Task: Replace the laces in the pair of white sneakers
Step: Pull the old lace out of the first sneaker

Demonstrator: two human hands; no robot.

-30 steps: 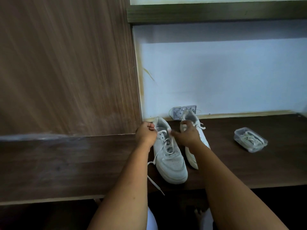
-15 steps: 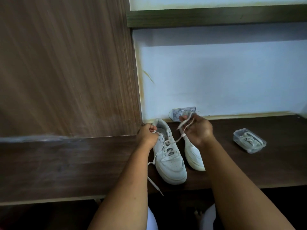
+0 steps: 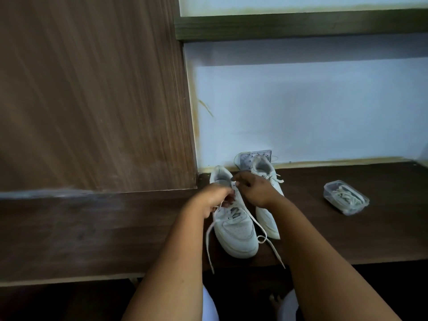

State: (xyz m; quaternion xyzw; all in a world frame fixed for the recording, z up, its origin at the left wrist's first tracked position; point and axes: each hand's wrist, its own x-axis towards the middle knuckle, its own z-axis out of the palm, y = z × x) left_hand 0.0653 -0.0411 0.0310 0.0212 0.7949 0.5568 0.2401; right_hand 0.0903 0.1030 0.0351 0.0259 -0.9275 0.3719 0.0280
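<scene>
Open desktop [image 3: 324, 235] lies between the sneakers [image 3: 234, 230] and plastic container [image 3: 346, 197]; wood panel [image 3: 92, 93] blocks the left.

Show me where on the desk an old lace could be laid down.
Bare desk lies between the right sneaker and the plastic container, and nearer the front edge. The wood left of the left sneaker is also free. Around both hands it is crowded.
</scene>
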